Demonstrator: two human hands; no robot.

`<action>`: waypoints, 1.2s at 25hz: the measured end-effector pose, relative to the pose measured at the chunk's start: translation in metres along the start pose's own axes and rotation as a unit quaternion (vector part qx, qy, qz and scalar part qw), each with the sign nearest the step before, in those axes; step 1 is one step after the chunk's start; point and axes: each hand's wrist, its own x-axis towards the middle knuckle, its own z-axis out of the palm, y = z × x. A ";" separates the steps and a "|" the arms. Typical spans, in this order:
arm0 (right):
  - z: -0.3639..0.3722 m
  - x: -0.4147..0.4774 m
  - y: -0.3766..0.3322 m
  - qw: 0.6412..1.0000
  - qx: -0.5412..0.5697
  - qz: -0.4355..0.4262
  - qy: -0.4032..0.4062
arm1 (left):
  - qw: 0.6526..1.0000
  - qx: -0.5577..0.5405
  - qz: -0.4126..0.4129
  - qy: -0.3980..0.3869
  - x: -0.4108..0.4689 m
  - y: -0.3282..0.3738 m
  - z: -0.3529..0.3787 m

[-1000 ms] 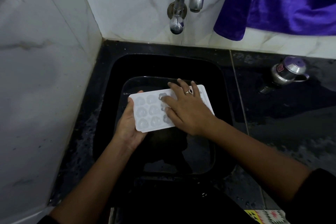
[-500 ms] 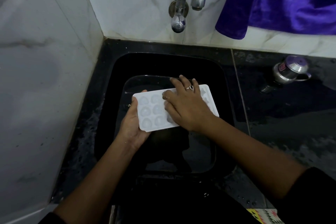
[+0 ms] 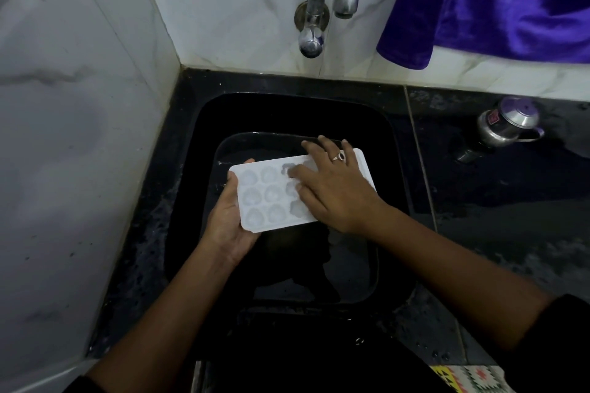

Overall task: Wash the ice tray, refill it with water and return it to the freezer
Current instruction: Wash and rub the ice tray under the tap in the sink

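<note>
A white ice tray (image 3: 266, 198) with round cells is held level over the black sink (image 3: 287, 112). My left hand (image 3: 228, 223) grips the tray's left end, thumb on its top edge and fingers underneath. My right hand (image 3: 335, 191), with a ring on one finger, lies flat on the tray's right half, fingers spread over the cells and covering them. A steel tap (image 3: 332, 0) juts from the marble wall above the sink; no water runs from it.
The sink holds dark water in a clear basin (image 3: 367, 281). White marble walls (image 3: 79, 137) close in the left and back. A purple cloth (image 3: 498, 0) hangs at the upper right. A small steel pot (image 3: 507, 124) stands on the wet black counter (image 3: 510, 217) to the right.
My right hand has slid slightly across the tray's cells, fingers shifting over them. The tray and my left hand have stayed in nearly the same place.
</note>
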 end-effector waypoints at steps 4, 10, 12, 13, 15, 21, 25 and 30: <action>0.000 0.003 -0.010 1.000 0.001 0.015 -0.006 | 1.000 -0.006 -0.023 0.002 0.003 -0.006 0.004; -0.006 0.005 -0.003 1.000 -0.007 0.023 -0.005 | 1.000 0.012 -0.014 0.007 0.008 -0.006 -0.004; -0.003 0.004 -0.009 1.000 -0.010 0.009 -0.018 | 1.000 -0.001 -0.018 0.008 0.009 -0.006 -0.004; -0.002 0.001 -0.008 1.000 -0.015 -0.004 -0.024 | 1.000 -0.006 -0.014 0.008 0.007 -0.005 -0.002; -0.004 0.000 -0.001 1.000 -0.020 -0.008 -0.021 | 1.000 -0.010 -0.007 0.001 0.006 -0.002 -0.005; 0.001 0.005 -0.008 0.999 -0.025 -0.008 -0.041 | 0.999 -0.015 -0.025 0.015 0.009 -0.002 -0.005; -0.004 0.010 -0.004 0.999 -0.016 0.010 -0.032 | 1.000 -0.005 -0.001 0.013 0.005 -0.004 -0.002; -0.005 0.016 -0.006 0.992 0.094 0.050 -0.069 | 1.000 -0.003 -0.001 0.015 0.004 -0.005 0.001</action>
